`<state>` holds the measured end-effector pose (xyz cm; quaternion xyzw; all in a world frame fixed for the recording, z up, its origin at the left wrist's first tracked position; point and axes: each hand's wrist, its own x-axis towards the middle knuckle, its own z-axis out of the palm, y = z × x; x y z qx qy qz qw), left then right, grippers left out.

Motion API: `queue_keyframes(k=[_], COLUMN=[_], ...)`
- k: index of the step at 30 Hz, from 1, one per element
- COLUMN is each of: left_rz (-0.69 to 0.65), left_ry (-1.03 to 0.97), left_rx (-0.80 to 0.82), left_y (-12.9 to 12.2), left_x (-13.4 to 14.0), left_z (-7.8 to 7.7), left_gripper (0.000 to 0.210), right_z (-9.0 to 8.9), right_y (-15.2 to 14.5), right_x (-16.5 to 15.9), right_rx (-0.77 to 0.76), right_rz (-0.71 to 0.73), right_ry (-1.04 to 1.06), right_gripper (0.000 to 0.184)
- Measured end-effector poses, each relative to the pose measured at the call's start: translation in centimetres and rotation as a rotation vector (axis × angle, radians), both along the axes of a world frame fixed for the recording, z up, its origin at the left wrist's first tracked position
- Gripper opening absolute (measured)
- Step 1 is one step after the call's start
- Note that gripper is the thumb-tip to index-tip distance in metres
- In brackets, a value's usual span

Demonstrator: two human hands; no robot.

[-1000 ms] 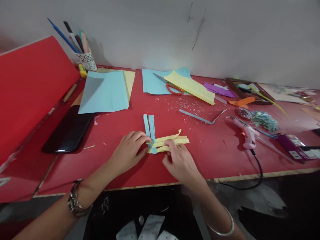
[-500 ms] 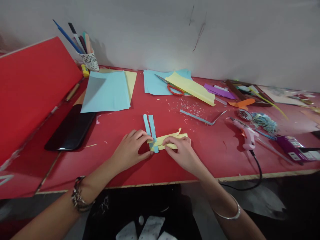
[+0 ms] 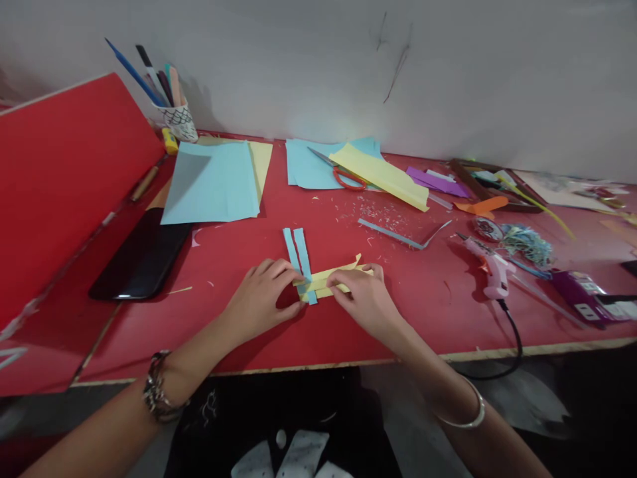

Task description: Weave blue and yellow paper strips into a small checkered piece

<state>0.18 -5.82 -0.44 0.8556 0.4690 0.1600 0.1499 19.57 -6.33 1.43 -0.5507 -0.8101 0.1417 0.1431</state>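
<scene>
- Left hand (image 3: pixel 263 292) holds yellow strips (image 3: pixel 323 274) by their ends across blue strips (image 3: pixel 301 245) on the table (image 3: pixel 308 345).
- Right hand (image 3: pixel 365 295), pinching the yellow strips, has shifted rightward; they now lie closer, seemingly better aligned.

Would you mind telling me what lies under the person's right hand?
Yellow paper strips run partly under the right hand; one tip shows past its far side. Whatever the hand itself covers, including other strip ends, cannot be seen.

I can't see all of the yellow paper strips (image 3: pixel 322 276) behind the right hand (image 3: pixel 365 295), and blue paper (image 3: pixel 212 186) hides some of the phone (image 3: pixel 142 259). Clutter (image 3: pixel 603 192) by the worktop's (image 3: pixel 308 342) far edge, at right, blurs beyond naming.
</scene>
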Motion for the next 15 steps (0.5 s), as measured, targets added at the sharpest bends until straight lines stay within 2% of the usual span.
queue_keyframes(k=[4, 6, 8, 11, 15], left_rz=[0.008, 0.008, -0.001, -0.010, -0.005], left_ry=[0.006, -0.003, -0.015, -0.026, -0.025], left_rx=[-0.012, -0.013, -0.014, -0.025, -0.043], left_y=[0.0, 0.0, 0.0, 0.0, 0.1], left_x=[0.0, 0.0, 0.0, 0.0, 0.0], left_z=[0.0, 0.0, 0.0, 0.0, 0.2], left_gripper=[0.022, 0.022, 0.022, 0.019, 0.016], right_z=[0.5, 1.0, 1.3, 1.4, 1.2], right_y=[-0.3, -0.2, 0.0, 0.7, 1.5], right_x=[-0.4, -0.6, -0.9, -1.1, -1.2], right_rx=[0.197, 0.250, 0.200, 0.033, -0.089], right_rz=[0.031, 0.080, 0.217, 0.412, 0.432], right_ry=[-0.229, -0.271, -0.230, -0.149, -0.072], right_gripper=[0.022, 0.020, 0.015, 0.022, 0.017])
